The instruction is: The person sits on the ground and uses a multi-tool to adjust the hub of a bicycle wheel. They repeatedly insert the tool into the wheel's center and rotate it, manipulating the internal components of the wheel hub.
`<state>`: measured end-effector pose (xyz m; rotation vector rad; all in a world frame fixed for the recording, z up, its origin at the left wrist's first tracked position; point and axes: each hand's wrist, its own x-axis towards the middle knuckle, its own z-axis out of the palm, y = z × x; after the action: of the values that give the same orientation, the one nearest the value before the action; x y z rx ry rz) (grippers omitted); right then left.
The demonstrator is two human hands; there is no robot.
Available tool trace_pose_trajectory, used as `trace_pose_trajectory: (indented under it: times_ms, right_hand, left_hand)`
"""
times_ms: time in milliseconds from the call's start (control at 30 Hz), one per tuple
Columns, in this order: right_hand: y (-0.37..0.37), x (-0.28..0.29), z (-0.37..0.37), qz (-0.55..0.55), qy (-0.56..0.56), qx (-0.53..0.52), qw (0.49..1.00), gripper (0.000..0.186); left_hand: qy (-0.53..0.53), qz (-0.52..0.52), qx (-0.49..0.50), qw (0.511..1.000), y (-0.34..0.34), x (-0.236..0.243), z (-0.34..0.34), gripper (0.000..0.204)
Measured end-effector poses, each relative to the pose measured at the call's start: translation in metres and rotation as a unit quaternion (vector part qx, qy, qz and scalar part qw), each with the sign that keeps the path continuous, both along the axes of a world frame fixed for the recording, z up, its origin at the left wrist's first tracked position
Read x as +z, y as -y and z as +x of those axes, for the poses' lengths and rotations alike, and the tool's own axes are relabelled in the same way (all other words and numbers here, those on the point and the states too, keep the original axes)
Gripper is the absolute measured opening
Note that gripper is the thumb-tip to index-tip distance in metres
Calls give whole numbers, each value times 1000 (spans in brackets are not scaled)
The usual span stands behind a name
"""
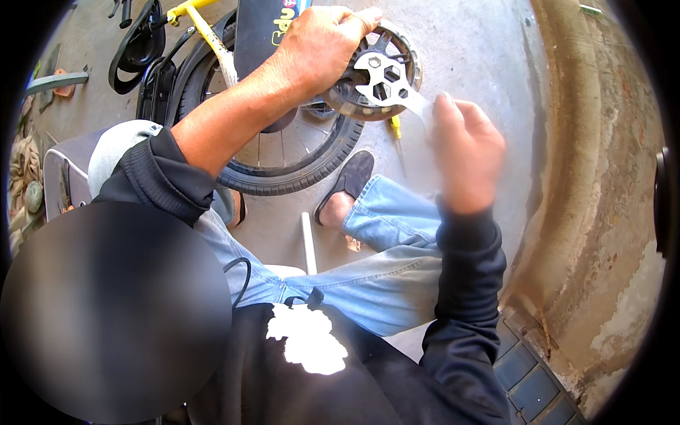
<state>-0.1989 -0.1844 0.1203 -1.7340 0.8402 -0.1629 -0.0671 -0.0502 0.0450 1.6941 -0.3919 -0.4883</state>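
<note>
Blue jeans (397, 216), worn, below the hands. Right hand (467, 152), motion-blurred, closed on the handle of a flat silver wrench (381, 91). Left hand (320, 48), apart from the right, clamped on a small wheel (398, 48). Wrench head: over the wheel's middle; contact cannot be told. Beyond: black bicycle tyre (280, 185); yellow-handled screwdriver (395, 127), on grey floor (467, 42).

Yellow letters (281, 30) and a pink emblem (289, 3) on a dark panel (253, 49)
</note>
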Motion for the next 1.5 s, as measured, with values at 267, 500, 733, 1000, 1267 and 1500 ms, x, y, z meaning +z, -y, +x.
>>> trace_pose_trajectory:
  times_ms: [267,500,733,1000,1267,1500]
  right_hand:
    - [9,-6,1,11,19,17,1000,15]
    - [4,-6,3,-20,19,-13,1000,15]
    - [-9,-25,7,-72,97,-75,990,16]
    - [-4,-31,12,-121,111,-56,985,20]
    - [10,-26,30,-125,118,-30,985,22]
    - [34,-29,84,-86,164,-30,982,24]
  left_hand:
    - [-25,19,-1,1000,-1,7,-3,39]
    - [-8,2,-5,1000,0,5,-1,39]
    - [57,20,-11,998,-1,-2,1,38]
    - [11,15,-6,1000,0,2,0,37]
    - [21,23,-31,999,-1,4,2,38]
    - [-6,45,-47,998,3,3,6,39]
